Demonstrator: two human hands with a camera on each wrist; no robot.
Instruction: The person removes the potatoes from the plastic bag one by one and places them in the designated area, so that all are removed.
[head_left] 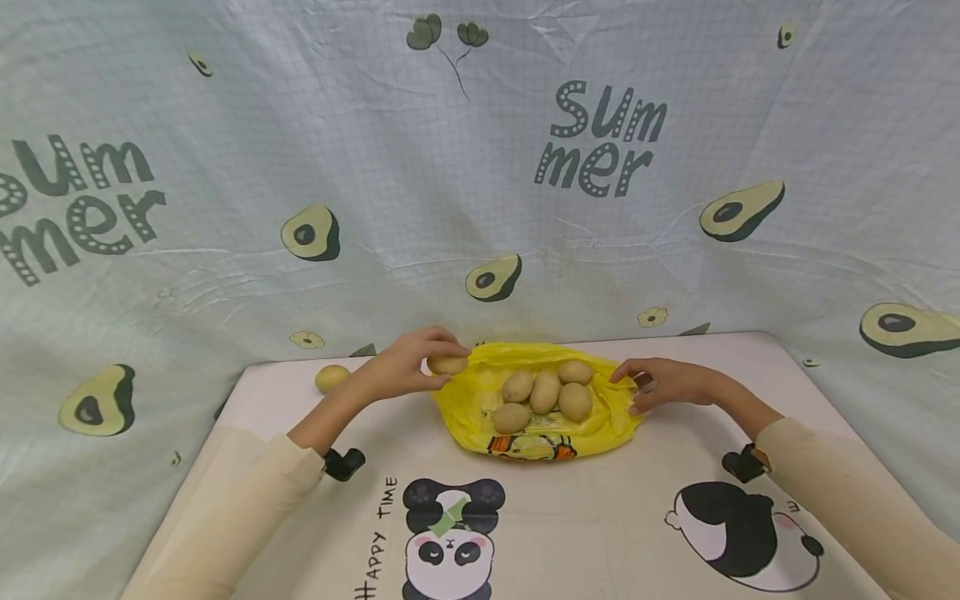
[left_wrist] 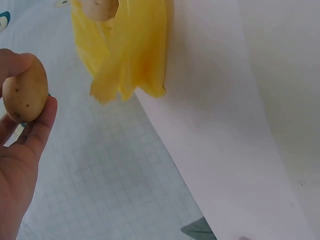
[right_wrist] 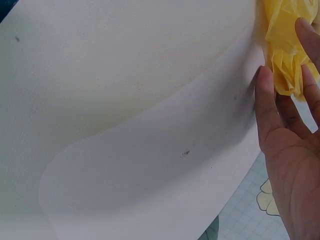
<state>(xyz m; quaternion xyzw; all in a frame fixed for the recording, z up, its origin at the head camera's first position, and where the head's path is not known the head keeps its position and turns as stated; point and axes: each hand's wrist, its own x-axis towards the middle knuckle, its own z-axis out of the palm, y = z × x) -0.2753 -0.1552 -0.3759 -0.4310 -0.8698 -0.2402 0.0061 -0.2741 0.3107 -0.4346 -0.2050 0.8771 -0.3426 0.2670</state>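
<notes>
A potato (head_left: 447,364) is pinched between the thumb and fingers of my left hand (head_left: 408,367), at the left edge of a yellow plastic bag (head_left: 468,417). The left wrist view shows the same potato (left_wrist: 26,92) upright in the fingers, apart from the bag (left_wrist: 135,55). Several potatoes (head_left: 545,392) lie inside the spread bag. At the bag's right end, my right hand (head_left: 675,383) has its fingers apart around the crumpled edge; in the right wrist view this hand (right_wrist: 295,145) is beside the yellow plastic (right_wrist: 287,65), fingers not closed on it.
One more potato (head_left: 332,379) lies on the table's left side, behind the left forearm. The pale table (head_left: 585,517) bears printed pandas (head_left: 450,550). A cloth (head_left: 420,192) printed with avocados hangs right behind the table's back edge.
</notes>
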